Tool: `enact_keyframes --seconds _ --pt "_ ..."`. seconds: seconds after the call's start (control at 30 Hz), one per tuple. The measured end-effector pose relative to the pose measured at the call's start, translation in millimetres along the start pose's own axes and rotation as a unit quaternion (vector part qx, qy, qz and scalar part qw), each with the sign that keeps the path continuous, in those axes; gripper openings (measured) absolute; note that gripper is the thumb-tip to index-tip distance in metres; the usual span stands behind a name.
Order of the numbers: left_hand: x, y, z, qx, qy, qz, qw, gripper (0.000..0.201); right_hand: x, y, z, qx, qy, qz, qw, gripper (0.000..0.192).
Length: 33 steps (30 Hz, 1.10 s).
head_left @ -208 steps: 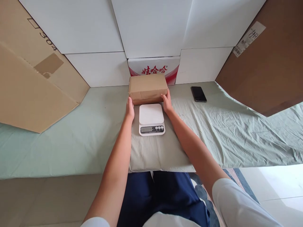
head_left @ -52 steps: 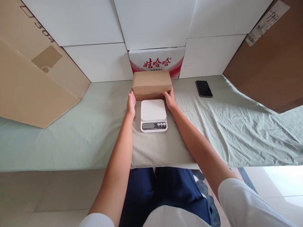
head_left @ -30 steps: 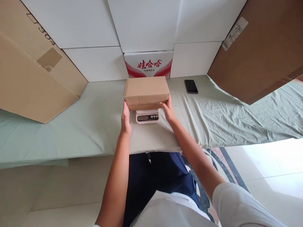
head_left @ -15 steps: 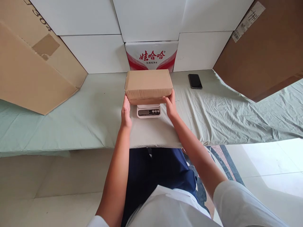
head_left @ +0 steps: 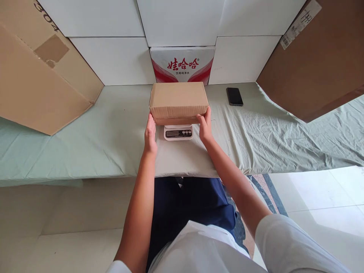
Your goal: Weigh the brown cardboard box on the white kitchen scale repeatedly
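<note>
Above cloth [head_left: 113, 148] before white panels [head_left: 108, 60], left grip [head_left: 150, 133] and right grip [head_left: 205, 124] clasp a carton [head_left: 178, 96]

Both bare forearms [head_left: 139, 201] stretch forward — left hand [head_left: 150, 132] nearly straight, palm inward; right hand [head_left: 206, 127] curled, thumb [head_left: 201, 118] bent.

A pale green cloth-covered table [head_left: 113, 129] bears a white scale [head_left: 178, 134] — and a black phone [head_left: 234, 96].

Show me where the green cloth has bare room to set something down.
Bare cloth lies between the left carton and left hand; another patch, wrinkled, lies between right hand and right carton, nearer than the phone. The middle is crowded: small box, scale, both hands.
</note>
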<state>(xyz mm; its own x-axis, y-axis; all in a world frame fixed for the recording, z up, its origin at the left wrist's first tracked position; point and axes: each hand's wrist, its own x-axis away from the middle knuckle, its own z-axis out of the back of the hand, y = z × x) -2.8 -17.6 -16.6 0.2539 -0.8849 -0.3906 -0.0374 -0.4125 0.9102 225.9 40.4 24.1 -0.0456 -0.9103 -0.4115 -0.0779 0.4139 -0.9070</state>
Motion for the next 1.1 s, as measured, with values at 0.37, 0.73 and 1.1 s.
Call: enact_keyframes --seconds 0.37,0.73,1.1 --pt "4.0 5.8 0.1 -0.008 -0.007 0.003 1.000 0.100 1.3 -3.7 -2.2 0.007 0.020 -0.004 1.000 0.047" --pt "4.3 6.3 -2.0 -0.005 -0.011 0.005 1.000 0.100 -0.3 0.7 -1.2 0.019 0.023 -0.009 1.000 0.047" --pt "7.9 8.7 -2.2 -0.020 -0.017 0.005 1.000 0.098 -2.5 3.8 1.0 0.024 0.001 0.009 1.000 0.052"
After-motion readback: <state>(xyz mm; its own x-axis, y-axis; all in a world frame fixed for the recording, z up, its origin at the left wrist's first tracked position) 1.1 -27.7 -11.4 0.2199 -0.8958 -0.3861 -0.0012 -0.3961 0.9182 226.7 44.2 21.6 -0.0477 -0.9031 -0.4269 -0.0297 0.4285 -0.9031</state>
